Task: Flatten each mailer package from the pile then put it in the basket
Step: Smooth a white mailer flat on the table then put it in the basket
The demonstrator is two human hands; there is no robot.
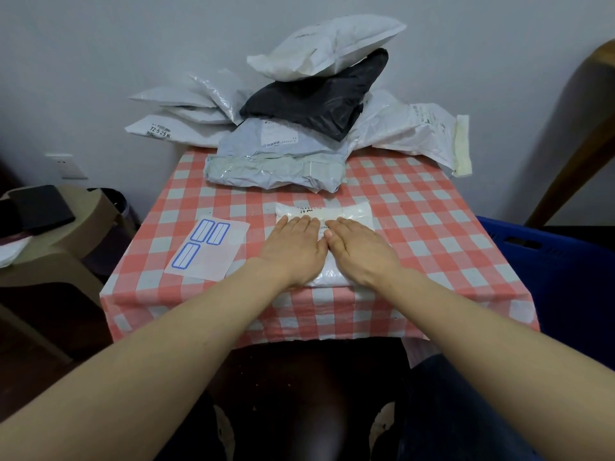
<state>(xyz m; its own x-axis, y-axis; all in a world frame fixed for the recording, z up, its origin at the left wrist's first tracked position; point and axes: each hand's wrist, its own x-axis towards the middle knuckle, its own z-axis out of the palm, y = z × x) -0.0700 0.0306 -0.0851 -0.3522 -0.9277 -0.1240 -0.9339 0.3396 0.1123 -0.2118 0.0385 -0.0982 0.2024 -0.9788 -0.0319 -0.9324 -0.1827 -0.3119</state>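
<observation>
A white mailer package (pixel 346 212) lies flat near the front middle of the red-checked table (pixel 432 227). My left hand (pixel 294 247) and my right hand (pixel 361 249) press on it side by side, palms down, fingers straight. They hide most of the package. Behind it, a pile of mailer packages (pixel 299 128) rises at the table's back edge, with a black one (pixel 316 98) and a puffy white one (pixel 326 48) on top. The blue basket (pixel 539 254) stands to the right of the table, partly out of view.
A sheet with blue-framed labels (pixel 208 247) lies on the table left of my hands. A tan plastic stool (pixel 56 237) with a dark object on it stands to the left. A wooden chair back (pixel 575 144) leans at the right. The wall is close behind the pile.
</observation>
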